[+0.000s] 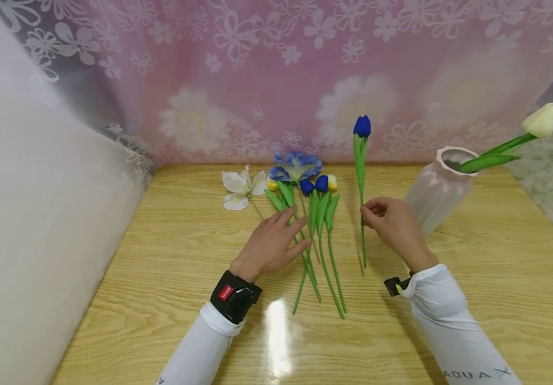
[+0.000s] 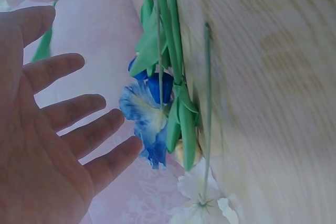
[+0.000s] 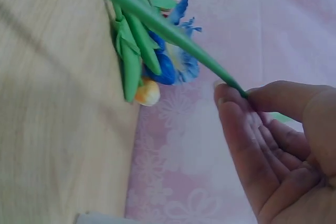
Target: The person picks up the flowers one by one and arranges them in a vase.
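Note:
My right hand pinches the green stem of a blue tulip between thumb and fingers. The tulip stands upright, bloom up, with its stem end over the table. My left hand is spread above a bunch of artificial flowers, and its fingers are straight with nothing in them. In that bunch lie blue tulips, yellow-white tulips, a large blue iris-like flower and a white flower. Right of my right hand, a pale ribbed vase holds one white tulip leaning right.
The wooden table meets a pink flowered curtain at its back edge. A white wall borders it on the left. The vase stands close behind my right hand, and the loose stems point toward the table's front.

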Tool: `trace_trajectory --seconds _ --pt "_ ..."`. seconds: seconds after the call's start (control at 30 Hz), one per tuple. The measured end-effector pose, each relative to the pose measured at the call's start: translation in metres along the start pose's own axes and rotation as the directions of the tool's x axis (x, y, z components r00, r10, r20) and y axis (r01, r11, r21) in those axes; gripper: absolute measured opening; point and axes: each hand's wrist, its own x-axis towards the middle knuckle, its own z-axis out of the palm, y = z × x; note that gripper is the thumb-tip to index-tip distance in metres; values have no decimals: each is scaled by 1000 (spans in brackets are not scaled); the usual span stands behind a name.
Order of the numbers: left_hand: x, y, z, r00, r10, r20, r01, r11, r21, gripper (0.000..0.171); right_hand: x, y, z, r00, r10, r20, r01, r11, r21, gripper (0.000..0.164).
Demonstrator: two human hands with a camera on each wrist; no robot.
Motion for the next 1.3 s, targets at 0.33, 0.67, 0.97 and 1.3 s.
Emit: trace_trajectory --seconds 0.33,0.67,0.97,1.3 --pt "7 9 -3 1000 15 19 -15 1000 -9 53 -7 -10 -15 971 -133 -198 144 989 37 28" --pt "15 19 -6 997 74 10 -74 997 30 53 -10 -12 -29 931 -177 -320 194 981 23 26" --pt "32 31 -11 992 128 -7 -127 990 66 54 -9 -11 -44 877 -228 -423 263 964 25 19" --pt "46 41 -18 987 162 -5 -162 983 82 55 -14 -18 -76 808 -206 -552 239 971 -13 24"
